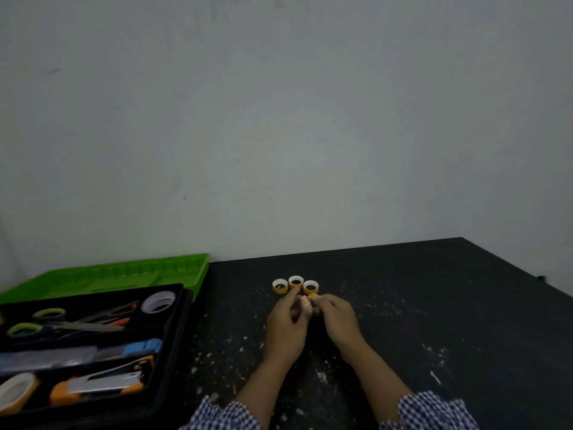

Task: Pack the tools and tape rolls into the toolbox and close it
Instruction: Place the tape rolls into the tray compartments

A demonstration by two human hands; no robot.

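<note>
Three small orange tape rolls (295,282) stand in a row on the black table (434,305), just beyond my fingers. My left hand (288,324) pinches a small orange roll (306,301) at its fingertips. My right hand (336,318) pinches another small orange roll (313,296) right beside it. The open toolbox (173,352) lies at the left, its green lid (124,270) folded back against the wall. Inside the toolbox are green-handled scissors (49,321), a white tape roll (158,301), a blue-handled cutter (141,347), a stapler (105,381) and a tape roll (17,392).
A pale wall rises straight behind the table. The table's right edge runs diagonally at the far right. White specks and scuffs are scattered across the dark tabletop around my hands. Checked sleeves cover both my forearms at the bottom.
</note>
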